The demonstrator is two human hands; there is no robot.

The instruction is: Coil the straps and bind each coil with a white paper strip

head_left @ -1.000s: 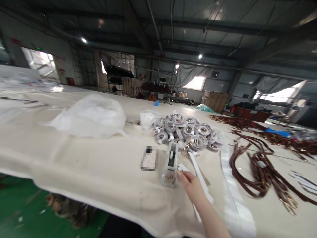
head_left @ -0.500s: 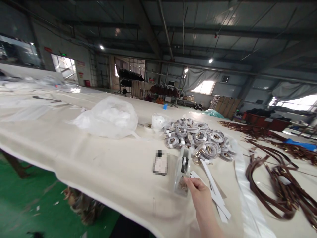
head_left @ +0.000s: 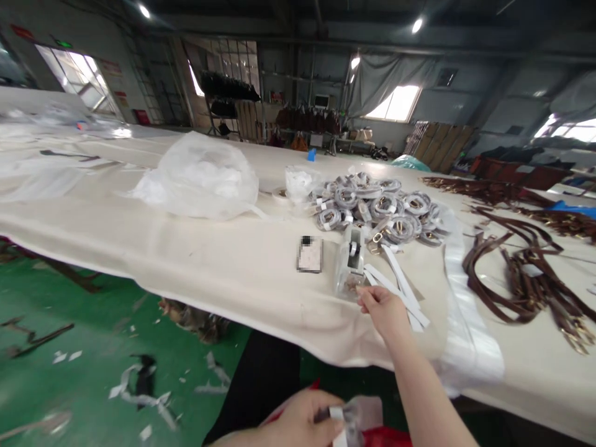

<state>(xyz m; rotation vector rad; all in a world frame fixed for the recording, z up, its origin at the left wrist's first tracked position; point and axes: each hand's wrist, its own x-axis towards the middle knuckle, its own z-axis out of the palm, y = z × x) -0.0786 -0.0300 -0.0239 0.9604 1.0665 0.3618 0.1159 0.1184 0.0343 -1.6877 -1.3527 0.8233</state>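
My right hand (head_left: 384, 307) has its thumb and forefinger pinched together at the near end of a clear tape dispenser (head_left: 350, 264). Whatever lies between those fingertips is too small to see. Low in view, my left hand (head_left: 305, 417) is closed around a grey strap bundle (head_left: 356, 422) with a white band around it. Part of that bundle is cut off by the frame edge. White paper strips (head_left: 403, 285) lie just right of the dispenser, and a pixelated phone-like object (head_left: 310, 254) lies left of it. Beyond the dispenser is a pile of coiled grey straps (head_left: 384, 202) with white bands and gold-coloured clasps.
A large translucent plastic bag (head_left: 200, 177) sits on the cream-covered table (head_left: 223, 248). Brown straps (head_left: 531, 273) with metal clips spread over the right side, beside a white plastic sheet (head_left: 465, 310). Scraps litter the green floor (head_left: 102, 335) beyond the table's near edge.
My view has tilted downward, and my left hand with the grey strap bundle has come into sight at the bottom. My right hand remains pinched at the dispenser's near end.
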